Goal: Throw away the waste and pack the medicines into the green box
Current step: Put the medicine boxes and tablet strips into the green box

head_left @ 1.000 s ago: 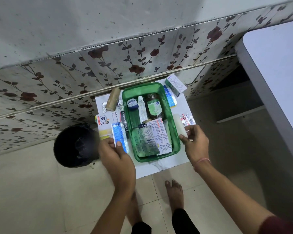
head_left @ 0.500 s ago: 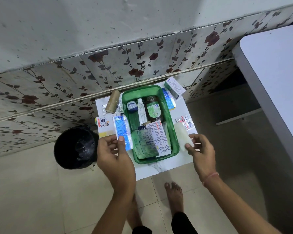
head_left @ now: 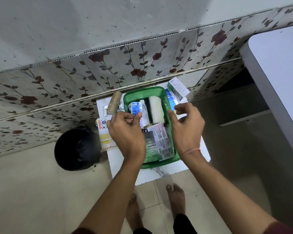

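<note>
A black bin (head_left: 77, 149) stood on the floor at the far left, just beside the small white table (head_left: 161, 174). On the table's left edge lay a white and yellow carton (head_left: 104, 132), and at 11 o'clock from it a brown cardboard roll (head_left: 114, 103) rested on some foil strips (head_left: 105, 109).

The left hand (head_left: 127, 134) reached over the left rim of the green box (head_left: 159, 163), thumb and fingers pinched on a blue blister pack (head_left: 135, 108) that lay inside the box toward 12 o'clock. At the pack's 3 o'clock a white gauze roll (head_left: 156, 109) lay lengthwise in the box. Toward 6 o'clock the box held a green sachet (head_left: 150, 149) and a printed medicine strip (head_left: 164, 141), partly overlapped.

The right hand (head_left: 186, 130) hovered over the right rim with fingers curled and loose, holding nothing that could be seen. At 12 o'clock from it a blue packet (head_left: 170, 98) lay outside the box, and a white and green carton (head_left: 178, 87) stood tilted at the table's far right corner, against the flowered wall tiles (head_left: 142, 65).
</note>
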